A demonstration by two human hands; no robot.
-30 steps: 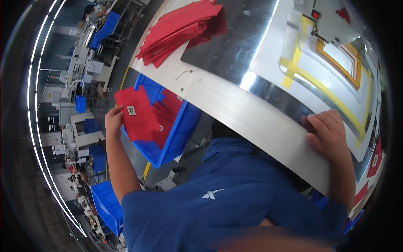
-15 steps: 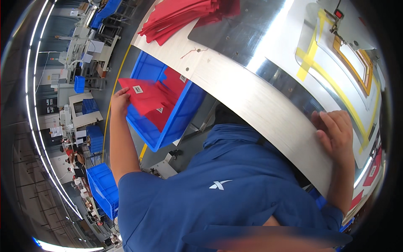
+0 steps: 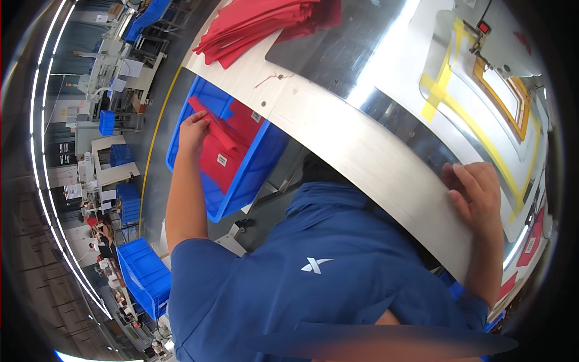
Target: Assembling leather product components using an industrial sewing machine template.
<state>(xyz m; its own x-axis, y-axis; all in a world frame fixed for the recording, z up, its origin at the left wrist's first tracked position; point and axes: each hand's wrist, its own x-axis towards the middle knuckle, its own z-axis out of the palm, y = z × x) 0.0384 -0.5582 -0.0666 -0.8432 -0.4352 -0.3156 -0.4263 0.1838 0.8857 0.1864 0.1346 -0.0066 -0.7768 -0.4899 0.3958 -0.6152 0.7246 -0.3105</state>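
Note:
My left hand (image 3: 195,130) is closed on the edge of a red fabric piece (image 3: 218,131), which hangs folded over the blue crate (image 3: 248,188). Under it, inside the crate, lie more red fabric pieces (image 3: 232,157), some with a small white label. My right hand (image 3: 476,192) rests at the edge of the worktable (image 3: 356,149). Its fingers are loosely bent, the thumb stands apart, and I see nothing held in it.
A pile of red fabric (image 3: 259,27) lies at the table's far left. A machine with a yellow frame (image 3: 509,99) stands at the far right, near yellow tape (image 3: 439,93). Another blue crate (image 3: 145,274) is on the left, with several workstations behind it.
My left hand has moved right and slightly up over the crate. The red piece in it was spread with its label showing and is now folded narrow. My right hand has barely moved.

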